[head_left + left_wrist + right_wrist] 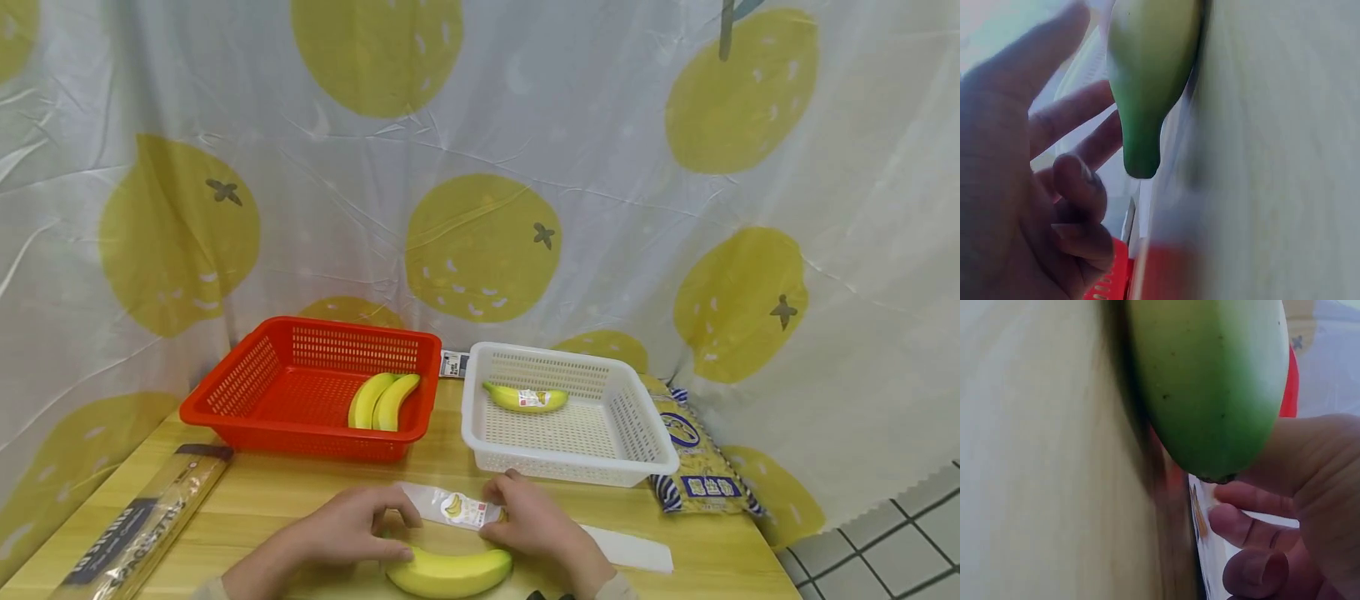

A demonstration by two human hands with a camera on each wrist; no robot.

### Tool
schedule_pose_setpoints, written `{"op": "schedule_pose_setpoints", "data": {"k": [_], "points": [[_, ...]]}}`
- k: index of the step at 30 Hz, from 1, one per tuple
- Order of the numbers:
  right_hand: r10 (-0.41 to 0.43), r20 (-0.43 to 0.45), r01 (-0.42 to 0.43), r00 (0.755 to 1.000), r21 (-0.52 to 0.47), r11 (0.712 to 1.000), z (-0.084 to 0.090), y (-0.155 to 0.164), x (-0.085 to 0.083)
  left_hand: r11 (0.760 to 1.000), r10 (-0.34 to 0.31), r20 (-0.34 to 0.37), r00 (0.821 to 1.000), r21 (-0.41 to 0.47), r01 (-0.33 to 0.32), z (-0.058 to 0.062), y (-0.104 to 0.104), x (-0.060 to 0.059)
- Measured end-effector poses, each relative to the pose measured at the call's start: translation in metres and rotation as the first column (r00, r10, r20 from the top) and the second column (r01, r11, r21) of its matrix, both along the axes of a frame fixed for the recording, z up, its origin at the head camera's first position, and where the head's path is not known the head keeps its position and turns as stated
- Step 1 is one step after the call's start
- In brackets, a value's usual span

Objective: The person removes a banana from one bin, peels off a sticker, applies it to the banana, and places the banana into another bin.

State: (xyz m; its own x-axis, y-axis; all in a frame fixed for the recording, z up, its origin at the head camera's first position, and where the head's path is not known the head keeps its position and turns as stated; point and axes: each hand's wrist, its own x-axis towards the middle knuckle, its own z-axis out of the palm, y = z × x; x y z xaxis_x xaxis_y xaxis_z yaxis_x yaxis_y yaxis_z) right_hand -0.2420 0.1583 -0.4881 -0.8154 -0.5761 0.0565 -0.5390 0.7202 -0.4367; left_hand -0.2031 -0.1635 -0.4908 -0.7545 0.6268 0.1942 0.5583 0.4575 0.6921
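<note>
hands: left [341, 529] and right [528, 521] both pinch label sleeve [457, 506] | banana [448, 572] beside

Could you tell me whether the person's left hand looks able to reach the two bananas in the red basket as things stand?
Probably yes. The two bananas lie uncovered in the open-topped red basket, just beyond the left hand across bare table. However, that hand is busy: with the right hand it holds a clear bag by a banana.

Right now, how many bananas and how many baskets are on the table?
Bananas: 4 (two in the red basket at and, one in the white basket at, one by the hands at)
Baskets: 2
Total: 6
</note>
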Motion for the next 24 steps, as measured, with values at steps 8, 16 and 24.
{"op": "schedule_pose_setpoints", "data": {"k": [8,16,24], "points": [[0.075,0.010,-0.074,0.997,-0.038,0.997,0.000,-0.004,0.000,0.982,0.181,-0.172,0.968,0.081,-0.169,-0.004,0.015,-0.004],[0.107,0.007,-0.106,0.994,-0.043,0.993,-0.004,-0.009,-0.003,0.944,0.291,-0.202,0.935,-0.100,-0.315,-0.018,0.024,-0.009],[0.127,-0.038,-0.128,0.991,-0.050,0.990,-0.004,-0.012,-0.003,0.930,0.329,-0.238,0.914,-0.088,-0.357,-0.020,0.027,-0.014]]}}
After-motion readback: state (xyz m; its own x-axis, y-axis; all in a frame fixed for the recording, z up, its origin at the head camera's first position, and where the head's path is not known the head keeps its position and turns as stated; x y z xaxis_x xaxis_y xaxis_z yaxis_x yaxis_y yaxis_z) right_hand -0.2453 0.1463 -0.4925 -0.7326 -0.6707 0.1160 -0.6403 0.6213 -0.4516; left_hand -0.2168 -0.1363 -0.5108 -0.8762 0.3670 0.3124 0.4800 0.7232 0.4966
